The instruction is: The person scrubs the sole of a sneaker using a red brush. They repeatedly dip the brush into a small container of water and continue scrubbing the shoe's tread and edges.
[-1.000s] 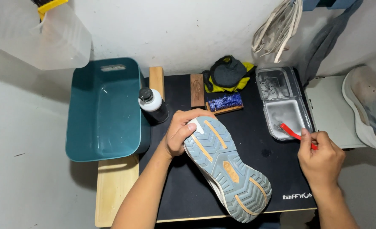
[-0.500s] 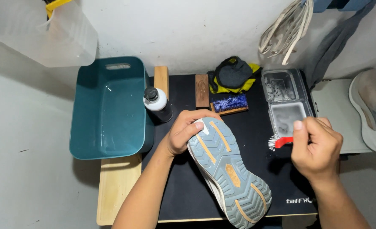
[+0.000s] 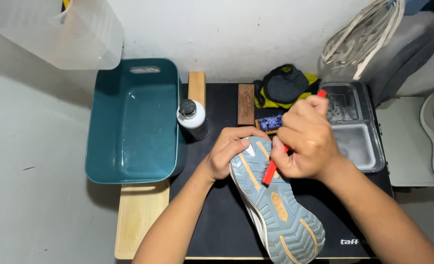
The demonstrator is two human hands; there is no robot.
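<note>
A sneaker [image 3: 275, 205] lies sole up on the black mat [image 3: 217, 220], its grey-blue tread marked with orange patches. My left hand [image 3: 229, 151] grips its toe end. My right hand [image 3: 302, 139] is shut on a red-handled brush [image 3: 270, 172], whose head presses on the sole near the toe. The red handle tip sticks out above my fingers, and the bristles are hidden.
A teal plastic tub [image 3: 134, 122] stands at the left, a white bottle with a black cap [image 3: 192, 117] beside it. A clear two-part tray [image 3: 354, 127] sits at the right. Behind are a wooden brush [image 3: 246, 103], a blue-bristled brush [image 3: 270, 122], a dark and yellow cloth [image 3: 285, 85] and white laces [image 3: 359, 36].
My right hand has carried the red brush from the clear tray leftwards onto the sole near the toe. My left hand still holds the sneaker's toe.
</note>
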